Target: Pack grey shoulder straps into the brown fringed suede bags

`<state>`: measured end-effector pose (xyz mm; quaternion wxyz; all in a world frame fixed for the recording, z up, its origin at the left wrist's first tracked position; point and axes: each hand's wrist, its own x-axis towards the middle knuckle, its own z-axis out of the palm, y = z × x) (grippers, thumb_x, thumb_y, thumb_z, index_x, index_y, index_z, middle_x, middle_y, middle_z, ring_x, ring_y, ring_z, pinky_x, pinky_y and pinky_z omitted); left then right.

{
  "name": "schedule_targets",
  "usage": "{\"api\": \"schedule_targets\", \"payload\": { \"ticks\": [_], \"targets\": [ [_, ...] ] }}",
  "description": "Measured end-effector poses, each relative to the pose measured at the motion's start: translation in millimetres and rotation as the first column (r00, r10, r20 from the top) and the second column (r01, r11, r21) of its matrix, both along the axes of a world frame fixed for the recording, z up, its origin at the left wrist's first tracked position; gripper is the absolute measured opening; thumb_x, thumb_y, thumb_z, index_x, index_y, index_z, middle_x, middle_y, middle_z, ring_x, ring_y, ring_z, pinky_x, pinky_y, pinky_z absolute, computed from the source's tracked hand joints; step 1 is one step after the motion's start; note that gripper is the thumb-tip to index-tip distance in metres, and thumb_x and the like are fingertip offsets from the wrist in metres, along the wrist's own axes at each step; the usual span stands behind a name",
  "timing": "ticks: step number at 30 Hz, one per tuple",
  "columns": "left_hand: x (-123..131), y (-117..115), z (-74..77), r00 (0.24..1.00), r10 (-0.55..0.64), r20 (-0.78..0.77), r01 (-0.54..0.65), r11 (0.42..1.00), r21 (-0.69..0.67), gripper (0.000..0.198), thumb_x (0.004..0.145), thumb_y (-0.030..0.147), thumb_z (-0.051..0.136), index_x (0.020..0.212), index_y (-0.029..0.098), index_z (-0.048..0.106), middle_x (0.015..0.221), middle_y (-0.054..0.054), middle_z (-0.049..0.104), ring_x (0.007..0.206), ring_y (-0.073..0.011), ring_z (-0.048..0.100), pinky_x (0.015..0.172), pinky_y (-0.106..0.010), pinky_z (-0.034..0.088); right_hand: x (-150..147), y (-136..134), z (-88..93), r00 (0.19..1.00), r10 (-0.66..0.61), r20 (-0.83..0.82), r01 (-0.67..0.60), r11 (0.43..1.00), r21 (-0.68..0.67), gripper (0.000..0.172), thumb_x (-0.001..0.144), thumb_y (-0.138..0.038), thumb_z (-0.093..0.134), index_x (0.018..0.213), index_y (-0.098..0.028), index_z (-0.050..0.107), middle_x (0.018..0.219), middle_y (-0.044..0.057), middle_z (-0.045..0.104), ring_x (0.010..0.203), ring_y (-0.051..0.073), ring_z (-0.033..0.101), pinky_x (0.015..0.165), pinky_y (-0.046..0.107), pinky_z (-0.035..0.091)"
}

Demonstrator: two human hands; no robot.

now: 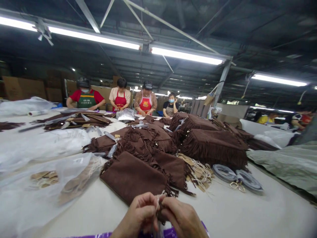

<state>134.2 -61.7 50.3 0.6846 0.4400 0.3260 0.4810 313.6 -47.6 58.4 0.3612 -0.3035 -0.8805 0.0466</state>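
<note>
"Hands sit nearest my camera: the left hand (138,213) and the right hand (184,216), close together at the bottom of my feed."

"What are the fingers doing?"

"On the left, thumb and finger pinch a thin white cord (158,202). On the right, they curl in narrow beside it; their tips are partly hidden, so I can't tell what they grip."

"And where does that cord lie?"

"Between the two hands, on the near side of a dark brown fringed bag (135,175) resting on the white table (274,211). I can't tell whether cord and bag are joined."

"What else do I get?"

"Beyond that bag, I see more fringed bags (213,142) heaped up. To its right lie a tangle of brown tags and white strings (198,172), then two coiled straps in grey wrapping (249,181) with gold-coloured rings (237,187). Clear plastic bags (44,145) spread over the left side. Four people (146,104) are across the table."
</note>
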Motion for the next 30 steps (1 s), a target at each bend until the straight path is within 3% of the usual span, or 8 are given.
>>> {"api": "schedule_targets", "payload": {
  "ticks": [5,9,12,15,20,24,27,30],
  "targets": [
    [5,-4,0.6,0.990,-0.005,-0.138,0.018,0.996,0.093,0.025,0.075,0.037,0.060,0.083,0.022,0.041,0.061,0.003,0.063,0.042,-0.0124,0.059,0.031,-0.015,0.030,-16,5,0.1,0.996,0.011,0.085,-0.020,0.994,0.111,0.033,0.103,-0.030,0.030,0.096,-0.024,0.062,0.069,0.000,0.063,0.056,0.014,0.059,0.050,0.023,0.037],
    [5,-8,-3.1,0.976,0.035,-0.215,0.004,0.984,0.178,0.024,0.070,0.019,0.057,0.090,0.021,0.044,0.066,0.006,0.059,0.044,-0.0087,0.057,0.038,-0.015,0.036,-13,4,7.1,0.977,-0.011,0.213,-0.023,0.987,0.159,0.035,0.103,-0.035,0.034,0.095,-0.028,0.067,0.069,-0.001,0.061,0.055,0.012,0.058,0.049,0.024,0.033],
    [5,-9,-3.6,0.955,0.062,-0.289,-0.006,0.982,0.190,0.054,0.067,0.010,0.055,0.119,0.019,0.046,0.074,0.002,0.063,0.047,-0.0091,0.057,0.042,-0.017,0.039,-14,3,15.2,0.957,0.030,0.289,-0.077,0.985,0.153,0.035,0.104,-0.040,0.034,0.103,-0.028,0.067,0.071,-0.001,0.062,0.057,0.014,0.059,0.049,0.026,0.033],
    [5,-8,-4.2,0.975,0.015,-0.223,0.025,0.984,0.176,0.089,0.063,0.007,0.059,0.145,0.018,0.025,0.084,0.000,0.067,0.054,-0.0096,0.058,0.048,-0.018,0.041,-17,3,12.1,0.949,0.026,0.314,-0.103,0.967,0.232,0.046,0.104,-0.042,0.027,0.085,-0.024,0.066,0.072,0.002,0.064,0.060,0.016,0.058,0.052,0.029,0.034],
    [5,-5,-9.6,0.995,-0.055,-0.085,0.063,0.993,0.099,0.113,0.055,0.007,0.069,0.151,0.018,0.012,0.089,-0.001,0.067,0.053,-0.0063,0.056,0.044,-0.013,0.033,-16,9,-14.6,0.983,0.092,0.161,-0.128,0.965,0.229,0.055,0.104,-0.045,0.021,0.073,-0.023,0.060,0.067,0.001,0.062,0.057,0.014,0.054,0.051,0.026,0.034],
    [6,-6,-7.6,0.968,0.026,-0.251,-0.009,0.998,0.067,0.085,0.065,0.024,0.070,0.141,0.013,0.036,0.070,0.002,0.064,0.051,-0.0136,0.062,0.039,-0.016,0.040,-8,11,-17.5,0.988,0.137,-0.066,-0.143,0.985,-0.093,0.042,0.104,-0.040,0.030,0.084,-0.022,0.063,0.075,0.002,0.065,0.066,0.013,0.062,0.059,0.020,0.045],
    [8,-5,-3.6,0.934,0.136,-0.330,-0.102,0.988,0.118,0.048,0.071,0.032,0.063,0.114,0.011,0.057,0.060,0.002,0.061,0.049,-0.0164,0.063,0.036,-0.018,0.043,-4,9,-13.5,0.971,0.079,-0.223,-0.119,0.978,-0.171,0.035,0.101,-0.041,0.039,0.090,-0.022,0.067,0.077,0.002,0.068,0.069,0.015,0.064,0.064,0.021,0.050],
    [8,-2,-3.4,0.939,0.203,-0.278,-0.187,0.979,0.085,0.037,0.066,0.031,0.064,0.098,0.013,0.059,0.055,0.003,0.059,0.050,-0.0172,0.064,0.034,-0.017,0.040,-2,7,-20.1,0.941,-0.063,-0.333,-0.016,0.973,-0.230,0.034,0.100,-0.042,0.042,0.093,-0.025,0.070,0.079,0.002,0.071,0.072,0.016,0.066,0.066,0.023,0.052]
  ]
}}
